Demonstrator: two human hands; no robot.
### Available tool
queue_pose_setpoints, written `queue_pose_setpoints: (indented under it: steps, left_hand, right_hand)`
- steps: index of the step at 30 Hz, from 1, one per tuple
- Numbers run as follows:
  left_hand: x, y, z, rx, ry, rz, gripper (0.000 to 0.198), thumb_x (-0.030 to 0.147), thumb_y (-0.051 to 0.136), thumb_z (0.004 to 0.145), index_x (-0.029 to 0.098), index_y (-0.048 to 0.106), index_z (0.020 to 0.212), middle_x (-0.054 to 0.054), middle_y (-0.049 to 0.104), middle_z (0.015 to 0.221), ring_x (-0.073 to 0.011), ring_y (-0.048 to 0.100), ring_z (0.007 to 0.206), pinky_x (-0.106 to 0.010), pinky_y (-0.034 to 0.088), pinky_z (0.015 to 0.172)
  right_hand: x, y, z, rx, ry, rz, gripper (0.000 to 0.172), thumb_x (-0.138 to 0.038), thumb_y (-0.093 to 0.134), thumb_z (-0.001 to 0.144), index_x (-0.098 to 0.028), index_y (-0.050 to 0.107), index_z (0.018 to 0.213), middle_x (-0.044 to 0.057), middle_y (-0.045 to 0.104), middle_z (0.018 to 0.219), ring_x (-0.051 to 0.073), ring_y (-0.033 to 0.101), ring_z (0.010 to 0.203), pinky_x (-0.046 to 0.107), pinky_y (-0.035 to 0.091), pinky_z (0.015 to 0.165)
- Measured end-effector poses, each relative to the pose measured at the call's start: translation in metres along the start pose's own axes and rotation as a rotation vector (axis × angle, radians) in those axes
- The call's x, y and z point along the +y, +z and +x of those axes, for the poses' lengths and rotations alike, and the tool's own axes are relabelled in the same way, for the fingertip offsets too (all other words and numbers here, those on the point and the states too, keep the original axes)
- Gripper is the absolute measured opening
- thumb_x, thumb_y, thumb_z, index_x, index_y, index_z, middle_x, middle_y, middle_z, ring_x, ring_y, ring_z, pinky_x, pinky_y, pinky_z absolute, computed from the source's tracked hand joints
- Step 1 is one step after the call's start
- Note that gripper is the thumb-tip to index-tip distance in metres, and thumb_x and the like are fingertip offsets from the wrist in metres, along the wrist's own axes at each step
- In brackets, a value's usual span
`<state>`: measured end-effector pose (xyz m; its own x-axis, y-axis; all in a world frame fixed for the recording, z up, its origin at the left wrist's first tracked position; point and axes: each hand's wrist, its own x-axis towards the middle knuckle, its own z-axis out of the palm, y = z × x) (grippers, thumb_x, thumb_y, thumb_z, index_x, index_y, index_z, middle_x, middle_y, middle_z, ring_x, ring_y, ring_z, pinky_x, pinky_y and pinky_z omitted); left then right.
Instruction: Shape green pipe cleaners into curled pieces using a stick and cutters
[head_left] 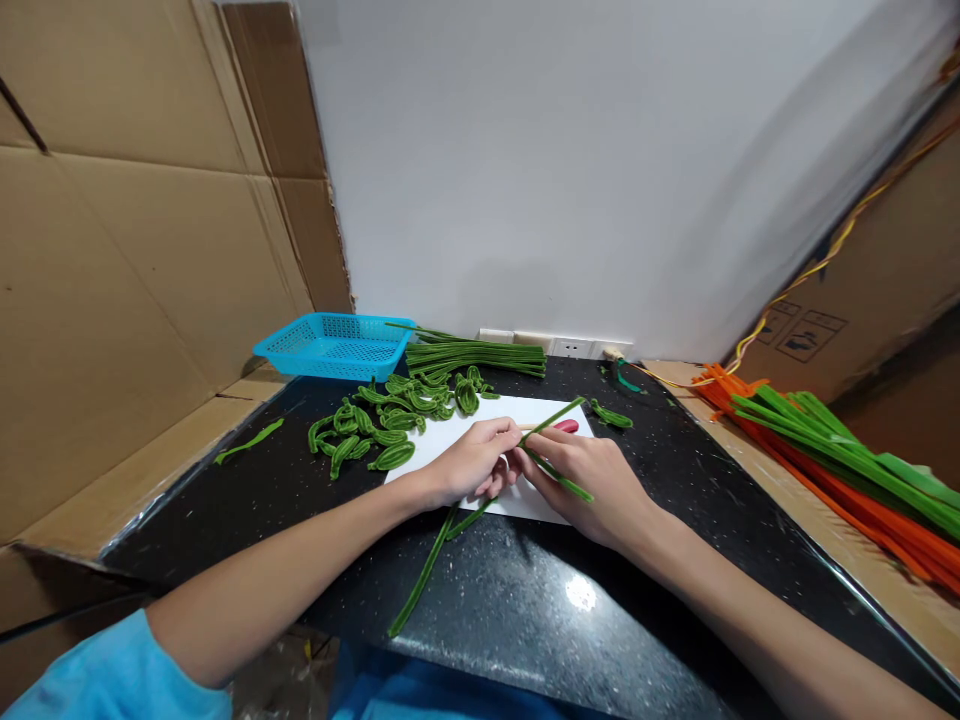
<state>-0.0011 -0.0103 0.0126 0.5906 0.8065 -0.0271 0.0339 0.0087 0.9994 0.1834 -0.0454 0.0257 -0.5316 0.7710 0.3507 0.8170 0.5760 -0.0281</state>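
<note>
My left hand (474, 462) and my right hand (592, 478) meet over a white sheet (450, 447) on the black counter (525, 590). Both are closed on green pipe cleaners (559, 413) and a thin pale stick that crosses between the fingertips. One green stem (424, 577) trails from my left hand toward the counter's near edge. Another slants up and away past my right fingers. A red-tipped object (566, 426) lies on the sheet just beyond my right hand.
Several folded green pipe-cleaner loops (375, 425) lie left of the sheet. A straight green bundle (476, 356) and a blue basket (336, 346) sit at the back. Orange and green pipe cleaners (840, 455) lie on cardboard at right. Cardboard walls stand left.
</note>
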Motion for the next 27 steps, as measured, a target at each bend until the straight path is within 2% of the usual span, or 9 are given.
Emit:
queue_pose_setpoints:
  steps: [5, 9, 16, 24, 27]
  left_hand:
    - [-0.0005, 0.0004, -0.0019, -0.001, 0.002, 0.053, 0.031, 0.048, 0.048, 0.097, 0.021, 0.042, 0.084, 0.006, 0.056, 0.056, -0.0047, 0.043, 0.033, -0.013, 0.028, 0.032]
    - [-0.0023, 0.0005, -0.0042, -0.014, 0.088, 0.181, 0.033, 0.049, 0.045, 0.099, 0.02, 0.043, 0.084, 0.006, 0.053, 0.057, -0.0055, 0.045, 0.038, -0.014, 0.033, 0.037]
    - [-0.0045, -0.0012, -0.0038, -0.036, 0.101, 0.223, 0.036, 0.053, 0.042, 0.1, 0.02, 0.044, 0.086, 0.006, 0.053, 0.058, -0.0066, 0.046, 0.039, -0.015, 0.034, 0.038]
    - [-0.0045, -0.0009, -0.0045, -0.048, 0.102, 0.249, 0.034, 0.051, 0.04, 0.101, 0.021, 0.043, 0.086, 0.005, 0.052, 0.06, -0.0082, 0.047, 0.042, -0.018, 0.034, 0.041]
    - [-0.0015, -0.0009, -0.0072, -0.038, 0.124, 0.33, 0.032, 0.049, 0.038, 0.102, 0.022, 0.043, 0.086, 0.006, 0.05, 0.059, -0.0097, 0.048, 0.046, -0.02, 0.036, 0.046]
  right_hand:
    - [-0.0007, -0.0004, 0.0033, -0.135, -0.012, -0.056, 0.04, -0.035, 0.038, 0.107, -0.017, 0.064, 0.082, 0.005, 0.068, 0.081, 0.014, 0.059, 0.062, 0.029, 0.021, 0.057]
    - [-0.0006, -0.0037, 0.0035, -0.205, -0.018, -0.083, 0.035, -0.033, 0.04, 0.105, -0.017, 0.067, 0.088, 0.007, 0.069, 0.085, 0.016, 0.062, 0.065, 0.03, 0.021, 0.057]
    - [-0.0011, -0.006, 0.0036, -0.237, -0.021, -0.092, 0.036, -0.034, 0.039, 0.106, -0.017, 0.067, 0.091, 0.008, 0.069, 0.087, 0.017, 0.063, 0.066, 0.03, 0.021, 0.056]
    - [-0.002, -0.0056, 0.0029, -0.257, -0.04, -0.092, 0.034, -0.033, 0.04, 0.106, -0.016, 0.067, 0.093, 0.009, 0.069, 0.089, 0.018, 0.063, 0.067, 0.03, 0.022, 0.057]
    - [-0.0014, -0.0053, 0.003, -0.262, -0.055, -0.108, 0.029, -0.03, 0.043, 0.105, -0.015, 0.067, 0.096, 0.01, 0.07, 0.091, 0.019, 0.064, 0.07, 0.03, 0.023, 0.058]
